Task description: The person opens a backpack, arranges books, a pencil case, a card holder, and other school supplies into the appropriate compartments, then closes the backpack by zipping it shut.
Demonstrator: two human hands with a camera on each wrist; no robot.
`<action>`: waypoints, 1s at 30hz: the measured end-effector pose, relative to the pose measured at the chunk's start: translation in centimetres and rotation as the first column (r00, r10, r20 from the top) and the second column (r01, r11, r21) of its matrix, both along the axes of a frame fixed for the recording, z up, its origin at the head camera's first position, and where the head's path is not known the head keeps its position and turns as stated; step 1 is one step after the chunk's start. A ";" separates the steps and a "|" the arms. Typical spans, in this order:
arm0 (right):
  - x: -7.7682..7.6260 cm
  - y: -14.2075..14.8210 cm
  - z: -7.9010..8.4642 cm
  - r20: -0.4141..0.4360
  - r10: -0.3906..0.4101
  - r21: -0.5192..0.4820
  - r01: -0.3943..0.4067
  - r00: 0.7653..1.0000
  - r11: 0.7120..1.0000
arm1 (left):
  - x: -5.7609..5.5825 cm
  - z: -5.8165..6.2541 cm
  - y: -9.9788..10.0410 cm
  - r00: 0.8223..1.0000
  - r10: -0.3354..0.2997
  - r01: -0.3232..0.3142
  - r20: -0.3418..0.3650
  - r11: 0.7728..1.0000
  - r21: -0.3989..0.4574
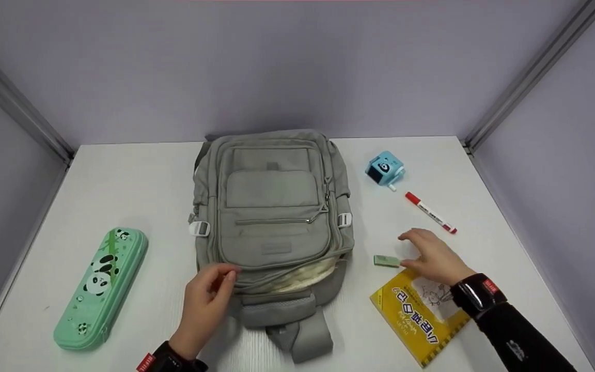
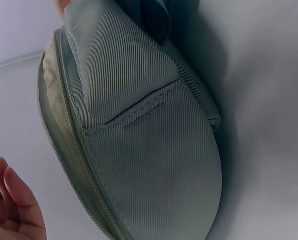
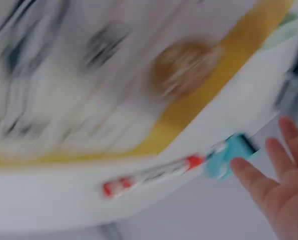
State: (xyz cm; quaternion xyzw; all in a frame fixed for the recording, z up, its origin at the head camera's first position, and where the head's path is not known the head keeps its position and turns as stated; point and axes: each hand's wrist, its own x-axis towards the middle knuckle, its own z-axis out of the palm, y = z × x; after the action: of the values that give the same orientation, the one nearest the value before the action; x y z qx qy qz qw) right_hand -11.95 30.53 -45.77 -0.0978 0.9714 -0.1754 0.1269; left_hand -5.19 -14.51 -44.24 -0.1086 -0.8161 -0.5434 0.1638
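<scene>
A grey backpack [image 1: 271, 188] lies on the table, its unzipped end facing me with pale lining showing. Just over the left side of that opening is my left hand [image 1: 207, 302], fingers loosely bent and holding nothing. In the left wrist view, these fingers [image 2: 21, 200] appear beside the zipper edge, separated from it. My right hand [image 1: 437, 258] spreads over the top of a yellow notebook [image 1: 406, 320]. Its thumb tip is right at the end of a small green eraser [image 1: 386, 261]. Its spread fingers [image 3: 254, 177] show in the blurred right wrist view.
Left of the backpack lies a green panda pencil case [image 1: 98, 289]. A blue pencil sharpener [image 1: 384, 168] with a crank stands at the back right, and a red-and-white marker [image 1: 431, 212] lies in front of it. Grey panels [image 1: 287, 67] border the table at the back and sides.
</scene>
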 end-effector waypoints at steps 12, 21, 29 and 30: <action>0.2 4.6 -1.2 0.035 0.133 0.296 -0.137 0.991 0.945 | 0.4 0.1 0.7 0.996 -0.077 0.070 -0.053 0.991 -0.114; -0.8 4.6 -0.9 0.070 0.237 0.394 -0.245 0.969 0.886 | 0.6 0.1 1.1 0.996 -0.083 0.076 -0.045 0.986 -0.147; -1.3 4.6 -0.4 0.211 0.100 0.322 -0.166 0.972 0.932 | 0.7 -0.2 1.0 0.994 -0.092 0.083 -0.057 0.985 -0.152; -1.2 4.6 -0.1 0.237 0.071 0.294 -0.141 0.969 0.945 | 0.8 -0.2 1.0 0.994 -0.091 0.081 -0.057 0.985 -0.153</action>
State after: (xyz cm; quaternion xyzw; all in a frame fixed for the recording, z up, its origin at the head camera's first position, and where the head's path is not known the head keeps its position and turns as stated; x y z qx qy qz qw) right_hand -13.15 35.14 -45.87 -0.1089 0.9596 -0.0241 0.2582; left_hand -4.42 -13.54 -44.45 -0.1732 -0.8437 -0.4830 0.1575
